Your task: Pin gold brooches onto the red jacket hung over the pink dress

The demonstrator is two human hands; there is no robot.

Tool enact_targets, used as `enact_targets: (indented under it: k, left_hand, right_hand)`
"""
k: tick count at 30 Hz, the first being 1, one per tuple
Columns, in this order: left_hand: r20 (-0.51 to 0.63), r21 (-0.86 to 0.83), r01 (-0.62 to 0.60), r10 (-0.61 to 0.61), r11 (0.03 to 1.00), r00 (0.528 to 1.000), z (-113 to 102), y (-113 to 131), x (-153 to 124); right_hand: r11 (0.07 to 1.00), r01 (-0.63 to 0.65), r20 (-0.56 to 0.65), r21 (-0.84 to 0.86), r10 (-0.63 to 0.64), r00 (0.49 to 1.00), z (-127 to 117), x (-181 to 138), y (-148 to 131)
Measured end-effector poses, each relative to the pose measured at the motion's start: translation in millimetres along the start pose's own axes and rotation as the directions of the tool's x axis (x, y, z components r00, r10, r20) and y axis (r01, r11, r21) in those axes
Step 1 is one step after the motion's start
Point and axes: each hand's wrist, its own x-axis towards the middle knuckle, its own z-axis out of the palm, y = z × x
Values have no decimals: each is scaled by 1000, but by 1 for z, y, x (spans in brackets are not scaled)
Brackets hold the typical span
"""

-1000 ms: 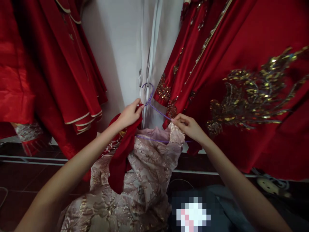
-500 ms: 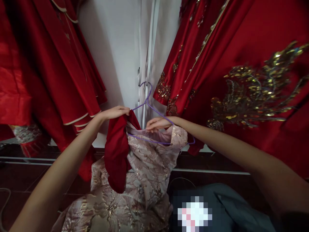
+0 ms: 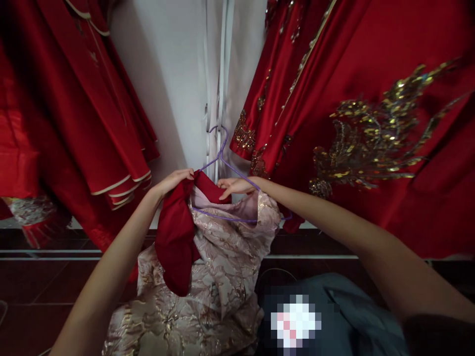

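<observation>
A pale pink and gold brocade dress (image 3: 230,252) hangs on a purple hanger (image 3: 221,154). Over its left shoulder lies a piece of red cloth (image 3: 174,247), one end hanging down the front and another part showing behind the neckline. My left hand (image 3: 175,180) is closed on the red cloth at that shoulder, beside the hanger's left arm. My right hand (image 3: 237,188) reaches through the hanger behind the neckline and pinches the edge of the red cloth there. Its wrist lies under the hanger's right arm.
Red garments (image 3: 100,113) with cream piping hang at the left. Others with gold sequins (image 3: 386,133) fill the right. Between them stands a white panel (image 3: 156,74) with vertical strips. Dark blue-grey fabric (image 3: 349,306) lies at the lower right, beside the dress.
My right hand has caught the red cloth behind the neckline, where more of it now spreads out toward the right. The view has shifted slightly, and my left hand keeps its hold.
</observation>
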Motion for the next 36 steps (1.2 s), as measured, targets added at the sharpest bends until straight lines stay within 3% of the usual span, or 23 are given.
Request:
enact_targets:
  k: [3, 5, 12, 17, 21, 24, 26, 27, 28, 31, 32, 36]
  left_hand:
    - [-11, 158, -127, 130, 979, 991, 4, -5, 0]
    - [-16, 215, -178, 185, 960, 983, 7, -10, 2]
    - [-119, 229, -233, 265, 945, 957, 13, -20, 9]
    - [-122, 263, -228, 267, 937, 956, 18, -23, 8]
    - [-191, 411, -222, 322, 884, 927, 22, -28, 5]
    - [-212, 507, -204, 351, 837, 912, 25, -30, 1]
    - [-228, 551, -179, 353, 815, 907, 29, -29, -2]
    - [-241, 570, -167, 358, 805, 902, 32, -28, -4]
    - [-253, 588, -159, 368, 793, 895, 36, -27, -7]
    - [-309, 650, -132, 420, 748, 854, 52, -24, -17]
    - [-333, 670, -114, 435, 733, 837, 58, -23, -20]
    - [-405, 704, -49, 456, 709, 792, 78, -23, -27]
  right_hand:
    - [920, 62, -275, -387, -179, 944, -17, 1, 5]
    - [841, 32, -375, -540, -274, 885, -28, 0, 5]
    - [742, -207, -504, -637, -198, 841, -53, -22, 3]
    - [651, -431, -638, -626, -109, 762, -88, -69, 14]
    - [481, -568, -663, -668, -37, 748, -102, -120, 27]
    - [373, -580, -647, -724, -76, 759, -89, -149, 24]
    - [420, -530, -624, -737, -121, 772, -70, -161, 16]
    - [470, -512, -640, -719, -158, 752, -59, -165, 10]
    - [525, -504, -675, -686, -200, 710, -47, -168, 5]
    - [685, -494, -817, -535, -271, 508, -9, -171, -5]
    - [737, -475, -844, -481, -244, 477, 1, -169, -5]
    - [863, -336, -847, -378, -176, 501, 32, -141, 4]
